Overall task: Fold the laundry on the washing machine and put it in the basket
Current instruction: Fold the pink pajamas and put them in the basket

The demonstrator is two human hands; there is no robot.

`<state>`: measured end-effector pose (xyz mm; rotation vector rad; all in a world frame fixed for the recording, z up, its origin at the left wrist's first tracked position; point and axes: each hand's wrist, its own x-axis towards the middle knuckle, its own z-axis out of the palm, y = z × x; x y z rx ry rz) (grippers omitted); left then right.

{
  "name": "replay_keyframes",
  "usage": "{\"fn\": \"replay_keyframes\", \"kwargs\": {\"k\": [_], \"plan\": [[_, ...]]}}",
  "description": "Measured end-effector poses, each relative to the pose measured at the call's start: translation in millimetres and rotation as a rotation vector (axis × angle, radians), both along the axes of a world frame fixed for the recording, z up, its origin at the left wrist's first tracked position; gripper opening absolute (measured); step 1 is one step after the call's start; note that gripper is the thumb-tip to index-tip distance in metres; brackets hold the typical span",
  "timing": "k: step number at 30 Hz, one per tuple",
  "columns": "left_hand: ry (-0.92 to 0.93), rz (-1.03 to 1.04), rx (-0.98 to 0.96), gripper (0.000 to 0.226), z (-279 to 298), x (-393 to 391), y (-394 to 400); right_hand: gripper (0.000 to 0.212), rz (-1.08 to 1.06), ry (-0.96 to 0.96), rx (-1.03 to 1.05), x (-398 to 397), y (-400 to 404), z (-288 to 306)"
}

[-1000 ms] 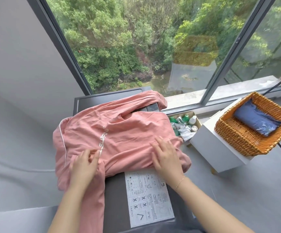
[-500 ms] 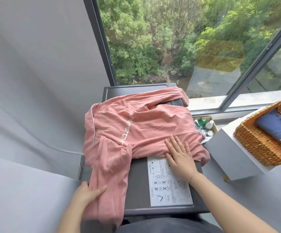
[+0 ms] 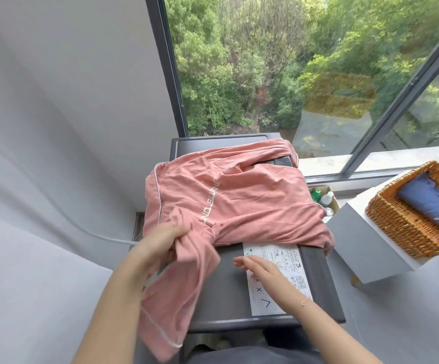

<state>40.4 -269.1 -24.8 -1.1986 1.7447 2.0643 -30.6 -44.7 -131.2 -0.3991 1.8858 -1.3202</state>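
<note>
Pink top (image 3: 242, 203): It lies spread out on the dark gray washing machine (image 3: 228, 292) in the middle of the frame. White letters run down its front. One sleeve hangs off the front left edge of the machine.

Left hand (image 3: 158, 245): It is closed around a bunch of the pink cloth where the sleeve joins the top. The hand looks a bit blurry.

Right hand (image 3: 260, 266): It is open and flat, with the fingers straight and pointing left. It sits over the white sticker (image 3: 286, 274) on the machine lid, just below the edge of the pink top. It holds nothing. A thin bracelet (image 3: 303, 302) is on the wrist.

Basket (image 3: 397, 227): It is woven and orange-brown, at the right edge of the frame. It stands on a white box (image 3: 370, 256) beside the machine. A folded blue cloth (image 3: 433, 203) lies inside it.

Little bottles (image 3: 323, 197): They stand in a small cardboard box between the machine and the white box, partly hidden by the pink top.

Window (image 3: 291, 69): It fills the upper right of the frame, and green trees show through it.

Wall (image 3: 63, 101): It is gray and fills the left side of the frame.
</note>
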Motion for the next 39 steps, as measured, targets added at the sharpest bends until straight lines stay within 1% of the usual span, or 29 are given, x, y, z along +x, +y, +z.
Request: {"fn": "replay_keyframes", "kwargs": {"k": [2, 3, 4, 5, 6, 8, 9, 10, 12, 14, 16, 17, 18, 19, 20, 21, 22, 23, 24, 25, 28, 29, 31, 32, 34, 35, 37, 38, 39], "plan": [[0.139, 0.164, 0.236, 0.021, 16.6, -31.6, -2.4, 0.027, 0.118, -0.096, 0.087, -11.1, -10.2, -9.1], [0.211, 0.230, 0.320, 0.024, 22.4, -47.0, -4.4, 0.026, 0.149, -0.125, 0.101, -17.8, -10.4, -15.4], [0.294, 0.297, 0.402, 0.027, 28.8, -61.7, -3.2, 0.024, 0.176, -0.111, 0.090, -24.6, -12.0, -19.0], [0.378, 0.374, 0.445, 0.030, 30.8, -74.8, -3.9, 0.026, 0.140, -0.127, 0.050, -29.0, -12.1, -9.2], [0.459, 0.450, 0.477, 0.034, 33.2, -86.5, -3.8, 0.032, 0.053, -0.152, -0.021, -36.5, -19.5, -2.3], [0.538, 0.521, 0.450, 0.038, 25.7, -107.9, -7.8, 0.049, -0.162, -0.323, -0.221, -59.6, -23.2, 8.6], [0.506, 0.470, 0.384, 0.032, 19.1, -109.7, -9.0, 0.054, -0.287, -0.375, -0.266, -65.9, -19.0, 13.4], [0.419, 0.411, 0.280, 0.023, 2.2, -111.0, -14.5, 0.055, -0.422, -0.432, -0.323, -79.0, -20.3, 7.0], [0.171, 0.244, -0.059, 0.017, -33.2, -100.0, -25.5, 0.050, -0.610, -0.445, -0.275, -99.4, -19.0, 3.4], [-0.001, 0.167, -0.395, 0.020, -67.1, -75.5, -37.0, 0.039, -0.645, -0.414, -0.193, -112.9, -16.9, 2.0], [-0.131, 0.136, -0.661, 0.026, -95.6, -42.4, -44.3, 0.023, -0.574, -0.312, -0.076, -117.2, -15.8, 0.0], [-0.212, 0.122, -0.748, 0.032, -107.9, -27.0, -46.4, 0.016, -0.517, -0.181, -0.015, -117.0, -17.6, -4.9], [-0.274, 0.121, -0.775, 0.039, -117.9, -13.9, -47.4, 0.010, -0.431, 0.035, 0.063, -116.0, -18.1, -11.6], [-0.307, 0.131, -0.754, 0.043, -122.7, -4.0, -45.3, 0.007, -0.327, 0.285, 0.142, -114.1, -18.8, -18.6], [-0.301, 0.150, -0.718, 0.043, -126.8, 2.9, -43.4, 0.010, -0.226, 0.533, 0.204, -110.1, -19.8, -25.7], [-0.279, 0.165, -0.708, 0.041, -126.6, 6.1, -40.9, 0.018, -0.146, 0.740, 0.231, -107.4, -21.3, -32.0], [-0.240, 0.188, -0.725, 0.034, -127.3, 8.1, -39.8, 0.026, -0.102, 0.865, 0.247, -105.3, -24.2, -35.9], [-0.208, 0.198, -0.775, 0.024, -125.5, 7.6, -39.3, 0.031, -0.084, 0.931, 0.254, -105.0, -27.1, -37.6], [-0.178, 0.202, -0.827, 0.015, -124.0, 6.1, -40.2, 0.033, -0.081, 0.952, 0.265, -106.6, -30.4, -37.1], [-0.161, 0.189, -0.867, 0.015, -122.0, 5.7, -42.7, 0.033, -0.080, 0.942, 0.283, -109.5, -33.4, -38.3], [-0.043, 0.089, -0.941, 0.029, -115.9, 4.0, -52.4, 0.030, -0.003, 0.899, 0.287, -123.5, -35.9, -37.2], [0.006, 0.090, -0.911, 0.029, -107.6, 2.9, -53.6, 0.031, 0.026, 0.853, 0.237, -127.7, -34.6, -33.6], [0.128, 0.173, -0.829, 0.022, -87.0, 0.1, -55.4, 0.031, 0.020, 0.701, 0.101, -130.8, -28.8, -21.1], [0.193, 0.218, -0.834, 0.020, -75.8, -1.2, -57.3, 0.029, -0.008, 0.640, 0.054, -131.3, -24.2, -15.9], [0.242, 0.212, -0.929, 0.015, -58.9, -5.9, -65.4, 0.014, -0.057, 0.617, 0.031, -131.1, -13.4, -7.9], [0.211, 0.170, -0.997, 0.012, -55.7, -9.5, -70.5, 0.009, -0.051, 0.629, 0.056, -131.4, -9.2, -6.2], [0.046, 0.032, -1.105, 0.016, -65.0, -16.9, -80.9, 0.011, 0.020, 0.630, 0.186, -133.2, -7.1, -6.2], [-0.074, -0.060, -1.106, 0.019, -74.9, -20.1, -85.7, 0.017, 0.072, 0.644, 0.295, -133.8, -9.1, -7.7], [-0.199, -0.155, -1.064, 0.021, -85.9, -22.3, -89.7, 0.022, 0.109, 0.670, 0.403, -133.9, -11.8, -10.7]]}}
